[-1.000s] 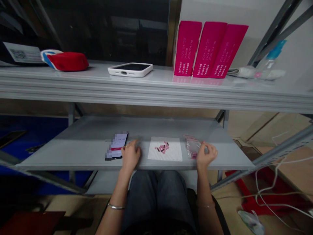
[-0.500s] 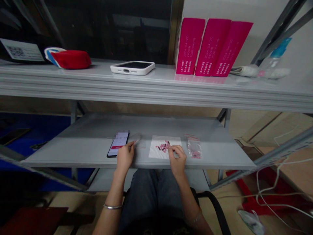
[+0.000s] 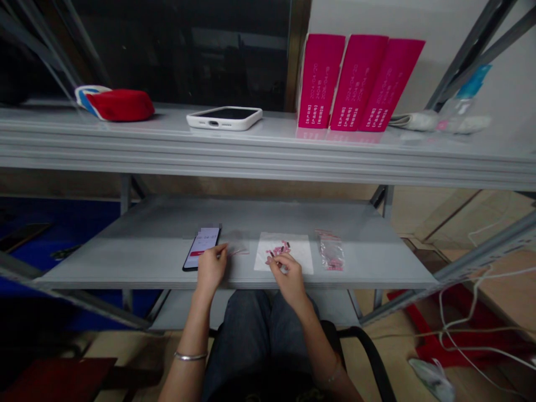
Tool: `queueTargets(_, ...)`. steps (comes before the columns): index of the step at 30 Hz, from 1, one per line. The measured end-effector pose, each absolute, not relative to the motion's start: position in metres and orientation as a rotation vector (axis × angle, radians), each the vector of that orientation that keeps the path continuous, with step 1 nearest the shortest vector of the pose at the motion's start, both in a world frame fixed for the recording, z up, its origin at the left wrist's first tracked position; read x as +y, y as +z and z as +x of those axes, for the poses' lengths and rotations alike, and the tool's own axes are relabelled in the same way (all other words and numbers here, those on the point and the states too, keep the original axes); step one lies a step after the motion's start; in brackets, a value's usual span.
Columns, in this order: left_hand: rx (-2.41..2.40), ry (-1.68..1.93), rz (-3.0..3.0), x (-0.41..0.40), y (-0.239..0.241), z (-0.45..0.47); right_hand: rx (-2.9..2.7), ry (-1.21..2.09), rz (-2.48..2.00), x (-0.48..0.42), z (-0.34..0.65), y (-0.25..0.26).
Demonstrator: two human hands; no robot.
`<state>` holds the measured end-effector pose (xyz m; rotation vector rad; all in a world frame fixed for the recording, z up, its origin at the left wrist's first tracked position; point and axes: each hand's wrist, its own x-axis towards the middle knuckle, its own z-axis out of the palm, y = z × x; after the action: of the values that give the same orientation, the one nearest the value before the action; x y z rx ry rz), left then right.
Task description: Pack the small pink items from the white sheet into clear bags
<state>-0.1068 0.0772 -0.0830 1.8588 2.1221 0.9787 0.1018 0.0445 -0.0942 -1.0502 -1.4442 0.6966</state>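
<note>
A clear plastic bag [image 3: 239, 243] lies on the lower shelf, with my left hand [image 3: 212, 266] closed in a pinch at its left edge. Beside that hand is a black phone [image 3: 204, 241] with a lit screen showing a timer and a red button. A white sheet [image 3: 302, 257] carries a small pile of pink and dark pieces [image 3: 280, 248], too small to name exactly. Over the sheet's near left part, my right hand [image 3: 288, 277] has thumb and fingers pinched together by the pile. Whatever is between its fingertips is too small to make out.
Right of the sheet lies a zip bag [image 3: 332, 249] with pink pieces at its bottom. On the upper shelf [image 3: 268, 148] stand a white-cased phone [image 3: 225, 118], a red pouch [image 3: 121, 105], several magenta boxes [image 3: 358, 84] and a spray bottle [image 3: 463, 106].
My right hand has moved left across the near side of the sheet. My left hand has drawn slightly left and down, and the clear bag now lies flatter on the shelf.
</note>
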Motion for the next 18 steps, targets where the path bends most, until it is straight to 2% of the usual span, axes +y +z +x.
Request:
queueTargets(2, 2.121, 1.030, 1.847, 0.076, -0.080, -0.107, -1.448, 0.722, -1.051, 0.044, 0.100, -0.095)
queueTargets(8, 2.183, 1.547, 1.670, 0.058, -0.047, -0.091, -1.415, 0.900, -0.998, 0.041, 0.093, -0.082)
queueTargets(11, 2.006, 1.748, 1.627, 0.046, -0.033, -0.073, -1.389, 1.026, -0.941, 0.041, 0.090, -0.068)
queueTargets(14, 1.769, 1.740, 1.691, 0.034, -0.030, -0.052, -1.347, 1.110, -0.872, 0.041, 0.089, -0.057)
queueTargets(18, 1.547, 1.501, 1.979, 0.021, -0.032, -0.031, -1.235, 1.226, -0.812, 0.040, 0.089, -0.056)
